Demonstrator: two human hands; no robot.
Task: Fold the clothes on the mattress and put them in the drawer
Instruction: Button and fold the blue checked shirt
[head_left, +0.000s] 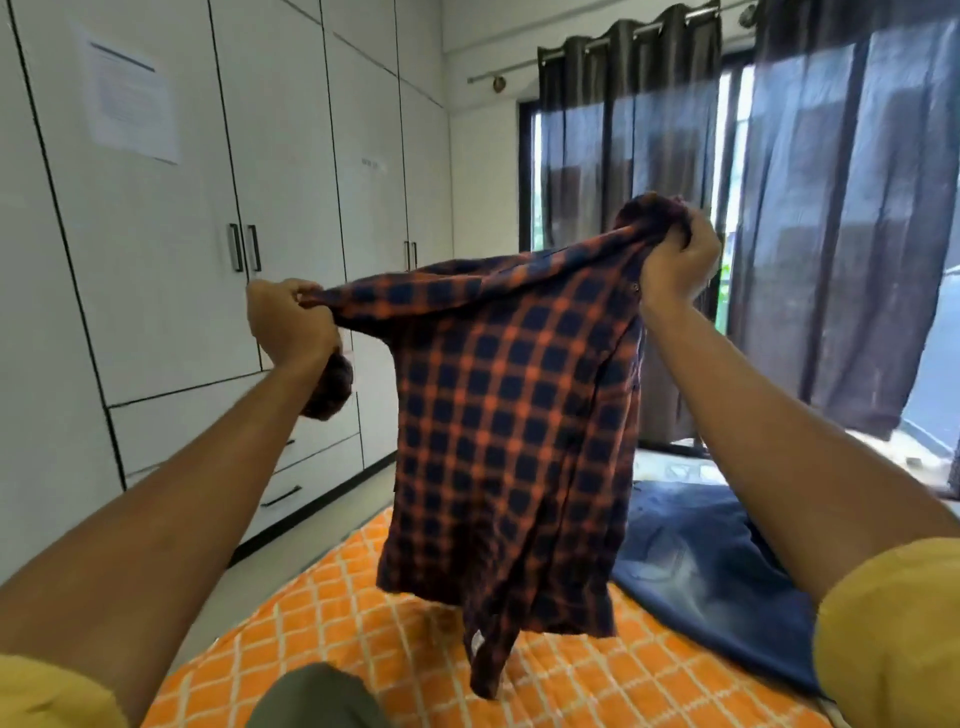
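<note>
Your left hand (291, 322) pinches shoulder edge of plaid shirt (511, 415), fingers curled round fabric. Your right hand (675, 262) grips opposite shoulder, bunched cloth in fist, raised higher than left. Shirt hangs in air between hands, hem just above mattress (332, 618) with orange diamond-pattern cover. Blue jeans (701, 551) lie on mattress, right of shirt. Wardrobe drawers (306, 473) at left, closed.

daylight thru curtains (810, 208), soft overall, wide-angle bend at edges.
</note>
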